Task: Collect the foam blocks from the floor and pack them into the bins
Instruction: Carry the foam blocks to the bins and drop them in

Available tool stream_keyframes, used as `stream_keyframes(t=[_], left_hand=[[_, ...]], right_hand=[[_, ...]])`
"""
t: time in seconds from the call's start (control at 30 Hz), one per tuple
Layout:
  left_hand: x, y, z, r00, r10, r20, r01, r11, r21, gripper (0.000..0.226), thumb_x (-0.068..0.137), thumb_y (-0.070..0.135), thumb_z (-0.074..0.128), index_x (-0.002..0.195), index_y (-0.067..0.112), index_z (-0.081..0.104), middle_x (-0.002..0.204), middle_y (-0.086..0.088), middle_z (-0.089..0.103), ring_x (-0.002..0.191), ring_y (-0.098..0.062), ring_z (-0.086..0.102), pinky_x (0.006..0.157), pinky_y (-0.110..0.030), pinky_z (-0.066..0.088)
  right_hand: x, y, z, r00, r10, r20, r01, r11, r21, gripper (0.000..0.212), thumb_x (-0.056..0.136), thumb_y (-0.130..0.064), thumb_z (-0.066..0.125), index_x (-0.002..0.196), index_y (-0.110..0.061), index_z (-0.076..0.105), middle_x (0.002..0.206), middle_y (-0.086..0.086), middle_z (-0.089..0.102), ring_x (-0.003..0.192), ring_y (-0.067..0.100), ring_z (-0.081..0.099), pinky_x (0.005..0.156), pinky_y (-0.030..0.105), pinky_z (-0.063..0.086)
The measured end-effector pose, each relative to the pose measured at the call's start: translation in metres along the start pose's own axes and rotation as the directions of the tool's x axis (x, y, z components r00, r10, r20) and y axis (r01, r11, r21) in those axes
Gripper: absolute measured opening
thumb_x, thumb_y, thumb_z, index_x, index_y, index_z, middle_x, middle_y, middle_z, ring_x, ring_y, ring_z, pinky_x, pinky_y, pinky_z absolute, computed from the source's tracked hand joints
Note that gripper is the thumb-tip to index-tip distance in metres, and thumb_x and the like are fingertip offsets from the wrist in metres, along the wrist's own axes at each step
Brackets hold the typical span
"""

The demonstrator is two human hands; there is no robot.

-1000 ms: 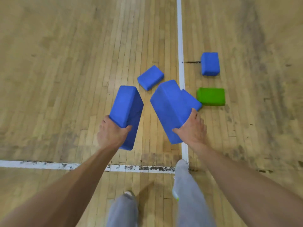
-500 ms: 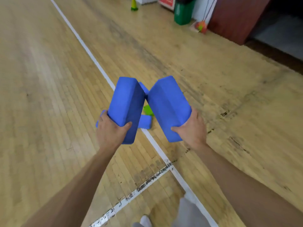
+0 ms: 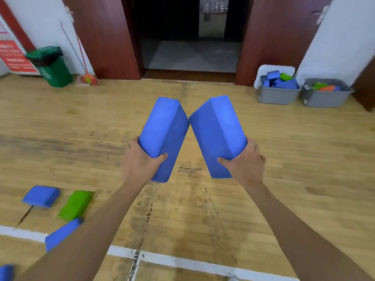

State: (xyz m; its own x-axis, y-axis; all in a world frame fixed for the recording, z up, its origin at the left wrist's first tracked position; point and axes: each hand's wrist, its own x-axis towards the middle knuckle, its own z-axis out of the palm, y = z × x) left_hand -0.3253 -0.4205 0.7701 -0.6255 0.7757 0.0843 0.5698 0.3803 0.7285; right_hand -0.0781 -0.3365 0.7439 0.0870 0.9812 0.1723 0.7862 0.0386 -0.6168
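Head view has your left hand curled round the lower end of a blue foam block, thumb across the near face and the other fingers hidden behind it. Your right hand grips a second blue block the same way. Both blocks are in the air in front of you, leaning toward each other so their inner edges meet or nearly meet; which, you cannot tell. Since each is carried one-handed by its end, judge them light, with firm foam that gives slightly under the thumb and a matte skin unlikely to slip. Pinching across the thin dimension works; a hold nearer the middle would swing less. On the floor, toward its near left corner, lie a green block, a blue block beside it and another blue one nearer you. Toward the far right corner, against the wall, stand two grey bins side by side: the left bin heaped with blocks, the right bin partly filled.
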Motion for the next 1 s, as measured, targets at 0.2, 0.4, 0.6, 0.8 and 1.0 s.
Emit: stream_keyframes(t=[0.2,0.4,0.6,0.8,1.0], left_hand=[[0.04,0.14,0.158,0.983,0.111,0.148,-0.107,0.994,-0.033,0.089,0.047,0.061,0.074,0.122,0.019,0.05,0.114,-0.001,0.062,0.103,-0.03,0.06,0.083,-0.044,0.051],[0.1,0.219,0.262,0.969,0.185,0.162,-0.178,0.982,-0.061,0.082,0.053,0.054,0.08,0.121,0.02,0.05,0.114,0.001,0.061,0.103,-0.027,0.06,0.081,-0.042,0.051],[0.188,0.236,0.368,0.969,0.185,0.165,-0.17,0.981,-0.098,0.083,0.052,0.05,0.082,0.123,0.02,0.05,0.116,0.0,0.06,0.104,-0.026,0.06,0.084,-0.046,0.052],[0.311,0.297,0.46,0.943,0.196,0.27,-0.18,0.98,-0.081,0.083,0.049,0.044,0.083,0.12,0.016,0.051,0.113,-0.003,0.061,0.101,-0.029,0.061,0.082,-0.045,0.053],[0.4,0.407,0.543,0.888,0.286,0.359,-0.263,0.958,-0.112,0.089,0.055,0.042,0.083,0.131,0.017,0.044,0.127,-0.001,0.054,0.114,-0.028,0.055,0.095,-0.045,0.047]], right_hand=[[0.126,0.13,-0.084,0.982,0.145,-0.123,-0.145,0.989,0.015,0.094,0.059,-0.038,0.085,0.135,-0.006,0.038,0.125,0.009,0.051,0.114,0.031,0.053,0.091,0.041,0.044],[0.23,0.191,-0.102,0.967,0.188,-0.169,-0.195,0.981,-0.023,0.097,0.06,-0.038,0.084,0.137,-0.007,0.035,0.128,0.008,0.049,0.115,0.029,0.052,0.091,0.04,0.047],[0.33,0.234,-0.058,0.951,0.273,-0.147,-0.291,0.95,-0.114,0.099,0.059,-0.04,0.084,0.138,-0.008,0.034,0.127,0.007,0.052,0.116,0.029,0.052,0.092,0.042,0.046],[0.466,0.248,-0.031,0.921,0.36,-0.147,-0.383,0.904,-0.189,0.099,0.059,-0.043,0.082,0.139,-0.01,0.033,0.129,0.008,0.05,0.117,0.031,0.052,0.093,0.044,0.045],[0.593,0.271,-0.052,0.877,0.408,-0.253,-0.449,0.884,-0.131,0.098,0.059,-0.041,0.084,0.137,-0.009,0.034,0.127,0.011,0.049,0.117,0.033,0.049,0.096,0.044,0.043]])
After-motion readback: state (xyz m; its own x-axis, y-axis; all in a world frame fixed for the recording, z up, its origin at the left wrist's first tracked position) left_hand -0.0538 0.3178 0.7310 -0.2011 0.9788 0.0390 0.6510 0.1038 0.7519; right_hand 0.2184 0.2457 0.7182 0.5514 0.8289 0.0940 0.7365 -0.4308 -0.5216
